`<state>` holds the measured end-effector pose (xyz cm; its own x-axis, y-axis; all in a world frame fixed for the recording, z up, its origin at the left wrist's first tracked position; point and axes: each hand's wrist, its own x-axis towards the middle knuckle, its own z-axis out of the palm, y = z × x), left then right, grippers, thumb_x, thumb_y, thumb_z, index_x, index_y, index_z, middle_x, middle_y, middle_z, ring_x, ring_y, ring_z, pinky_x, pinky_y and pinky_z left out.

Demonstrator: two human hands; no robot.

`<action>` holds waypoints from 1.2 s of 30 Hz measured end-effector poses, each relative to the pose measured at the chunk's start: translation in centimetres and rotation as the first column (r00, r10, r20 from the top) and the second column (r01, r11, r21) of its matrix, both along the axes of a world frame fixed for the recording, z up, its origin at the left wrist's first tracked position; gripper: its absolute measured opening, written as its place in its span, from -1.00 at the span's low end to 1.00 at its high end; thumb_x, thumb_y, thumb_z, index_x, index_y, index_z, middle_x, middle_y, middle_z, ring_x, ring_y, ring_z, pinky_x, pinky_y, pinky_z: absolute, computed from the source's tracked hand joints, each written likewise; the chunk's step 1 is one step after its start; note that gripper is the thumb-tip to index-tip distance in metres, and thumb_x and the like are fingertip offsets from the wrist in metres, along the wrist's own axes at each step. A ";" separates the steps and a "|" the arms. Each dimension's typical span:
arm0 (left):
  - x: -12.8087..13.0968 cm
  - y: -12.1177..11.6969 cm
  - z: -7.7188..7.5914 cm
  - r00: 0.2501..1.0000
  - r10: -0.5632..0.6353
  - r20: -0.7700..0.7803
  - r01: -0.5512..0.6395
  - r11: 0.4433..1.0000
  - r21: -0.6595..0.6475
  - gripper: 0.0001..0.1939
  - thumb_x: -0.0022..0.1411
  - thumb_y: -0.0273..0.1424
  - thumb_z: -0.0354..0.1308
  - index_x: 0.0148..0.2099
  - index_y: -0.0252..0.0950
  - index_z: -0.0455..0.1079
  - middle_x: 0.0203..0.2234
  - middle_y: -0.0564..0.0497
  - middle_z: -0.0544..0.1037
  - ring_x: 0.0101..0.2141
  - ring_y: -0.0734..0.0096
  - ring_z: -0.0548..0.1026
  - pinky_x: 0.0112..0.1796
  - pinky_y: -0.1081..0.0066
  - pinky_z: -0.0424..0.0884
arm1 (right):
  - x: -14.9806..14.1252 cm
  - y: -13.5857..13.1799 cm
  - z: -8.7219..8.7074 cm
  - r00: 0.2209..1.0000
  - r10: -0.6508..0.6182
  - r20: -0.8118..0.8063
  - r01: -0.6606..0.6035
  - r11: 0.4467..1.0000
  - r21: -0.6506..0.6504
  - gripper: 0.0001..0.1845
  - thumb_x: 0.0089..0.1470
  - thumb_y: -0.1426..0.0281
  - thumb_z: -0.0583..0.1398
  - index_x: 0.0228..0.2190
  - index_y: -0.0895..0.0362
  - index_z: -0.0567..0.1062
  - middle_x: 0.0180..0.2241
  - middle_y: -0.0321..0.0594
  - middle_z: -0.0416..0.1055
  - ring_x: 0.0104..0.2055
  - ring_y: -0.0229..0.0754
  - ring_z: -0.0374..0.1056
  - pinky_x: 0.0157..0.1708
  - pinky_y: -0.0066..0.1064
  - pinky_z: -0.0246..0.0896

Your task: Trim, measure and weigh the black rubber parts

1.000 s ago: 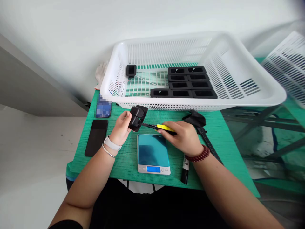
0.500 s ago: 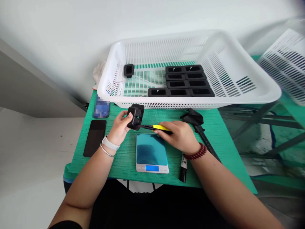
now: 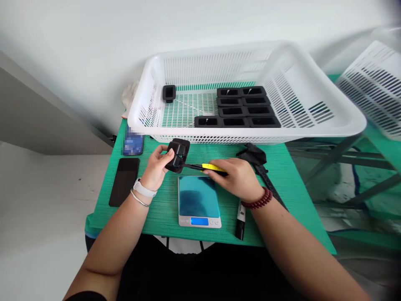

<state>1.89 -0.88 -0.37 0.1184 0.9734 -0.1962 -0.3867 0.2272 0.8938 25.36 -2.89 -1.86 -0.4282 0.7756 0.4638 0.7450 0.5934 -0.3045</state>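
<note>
My left hand point(image 3: 159, 167) grips a black molded part point(image 3: 178, 154) that has a flat flange and two rounded humps; it is held up just in front of the basket. In my right hand point(image 3: 236, 177) is a yellow-and-black utility knife point(image 3: 213, 168), its blade pointing left with the tip at the part's lower right edge. Whether the blade touches the part I cannot tell. Below both hands lies a digital scale point(image 3: 199, 200) with a blue-lit display. Similar black parts point(image 3: 234, 111) with rectangular openings sit in rows inside the white basket point(image 3: 250, 133).
Two phones, one dark point(image 3: 124, 182) and one with a lit screen point(image 3: 133, 142), lie at the left of the green table point(image 3: 156, 217). A black marker point(image 3: 240, 223), a caliper point(image 3: 269, 184) and a crumpled black piece point(image 3: 252, 154) are at the right. A pale glove point(image 3: 128, 100) is behind.
The whole view has shifted a little. My left hand keeps hold of the part, and the knife tip stays close to its lower edge with only small movement.
</note>
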 end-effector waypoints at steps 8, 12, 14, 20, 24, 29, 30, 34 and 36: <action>0.0 0.0 0.0 0.999 -0.019 -0.031 0.019 1.000 0.012 -0.57 -0.04 -0.14 0.40 -0.33 -0.26 0.26 -0.59 0.16 0.46 -0.61 0.53 0.44 -0.62 0.53 0.39 | 0.3 0.1 -0.3 0.986 -0.165 -0.039 0.166 0.986 0.027 -0.56 0.20 0.09 0.11 -0.32 0.17 0.59 -0.52 -0.16 0.52 -0.56 -0.21 0.34 -0.53 -0.40 0.07; -0.1 0.1 -0.1 0.999 -0.021 -0.050 0.022 0.999 0.026 -0.58 -0.04 -0.12 0.39 -0.32 -0.26 0.29 -0.62 0.15 0.43 -0.65 0.54 0.40 -0.67 0.53 0.32 | 0.2 0.0 -0.2 1.000 -0.019 0.003 0.019 1.000 0.013 -0.54 0.21 0.07 0.08 -0.36 0.16 0.58 -0.55 -0.17 0.50 -0.56 -0.22 0.33 -0.51 -0.40 0.09; -0.3 0.0 -0.2 0.997 -0.054 -0.063 0.056 0.998 0.033 -0.61 -0.01 -0.12 0.37 -0.32 -0.25 0.30 -0.65 0.16 0.39 -0.69 0.56 0.35 -0.72 0.55 0.23 | 0.2 0.1 -0.2 0.996 -0.090 -0.009 0.091 0.995 0.034 -0.54 0.22 0.07 0.08 -0.35 0.17 0.58 -0.57 -0.17 0.49 -0.58 -0.22 0.32 -0.54 -0.40 0.06; -0.3 0.1 -0.3 0.996 -0.077 -0.034 0.078 0.997 0.028 -0.62 0.00 -0.14 0.36 -0.26 -0.26 0.36 -0.59 0.13 0.43 -0.63 0.53 0.39 -0.65 0.52 0.31 | 0.4 0.0 0.0 0.986 -0.163 -0.040 0.165 0.985 0.046 -0.54 0.21 0.08 0.08 -0.32 0.18 0.58 -0.56 -0.16 0.50 -0.58 -0.22 0.32 -0.55 -0.40 0.07; -0.3 0.1 -0.4 0.998 -0.064 -0.022 0.064 0.998 0.021 -0.62 -0.01 -0.12 0.37 -0.26 -0.26 0.40 -0.58 0.12 0.43 -0.62 0.53 0.38 -0.64 0.51 0.27 | 0.2 0.0 -0.1 1.000 0.028 -0.011 -0.028 1.000 -0.001 -0.56 0.20 0.08 0.10 -0.34 0.17 0.59 -0.53 -0.16 0.51 -0.55 -0.22 0.35 -0.51 -0.39 0.13; -0.5 0.1 -0.6 0.997 -0.062 -0.042 0.063 0.997 0.039 -0.67 -0.01 -0.18 0.36 -0.23 -0.25 0.48 -0.50 0.08 0.51 -0.54 0.51 0.43 -0.54 0.50 0.28 | 0.4 0.2 0.0 0.971 -0.210 -0.112 0.218 0.974 0.065 -0.58 0.19 0.13 0.13 -0.33 0.23 0.58 -0.56 -0.14 0.50 -0.58 -0.20 0.34 -0.56 -0.39 0.12; -0.4 0.1 -0.5 0.997 -0.062 -0.038 0.063 0.997 0.039 -0.67 -0.02 -0.20 0.37 -0.22 -0.25 0.50 -0.47 0.07 0.53 -0.51 0.49 0.45 -0.51 0.50 0.30 | 0.4 0.2 0.1 0.962 -0.231 -0.143 0.242 0.968 0.060 -0.60 0.19 0.14 0.14 -0.33 0.23 0.58 -0.55 -0.14 0.51 -0.58 -0.20 0.35 -0.56 -0.40 0.13; -0.2 0.0 0.2 0.999 -0.049 0.003 0.049 0.999 0.017 -0.68 -0.09 -0.26 0.35 -0.25 -0.28 0.54 -0.44 0.05 0.57 -0.44 0.44 0.49 -0.43 0.47 0.37 | 0.4 0.1 0.4 0.966 -0.162 -0.201 0.150 0.986 -0.074 -0.62 0.17 0.13 0.14 -0.33 0.18 0.57 -0.51 -0.18 0.53 -0.56 -0.24 0.37 -0.53 -0.43 0.17; -0.2 0.0 0.6 0.998 -0.064 0.030 0.064 0.998 -0.007 -0.70 -0.13 -0.28 0.33 -0.29 -0.30 0.56 -0.48 0.05 0.58 -0.47 0.44 0.49 -0.44 0.47 0.38 | 0.3 0.0 0.5 0.968 -0.132 -0.213 0.103 0.984 -0.145 -0.63 0.17 0.13 0.14 -0.33 0.17 0.57 -0.53 -0.21 0.52 -0.58 -0.26 0.34 -0.56 -0.44 0.14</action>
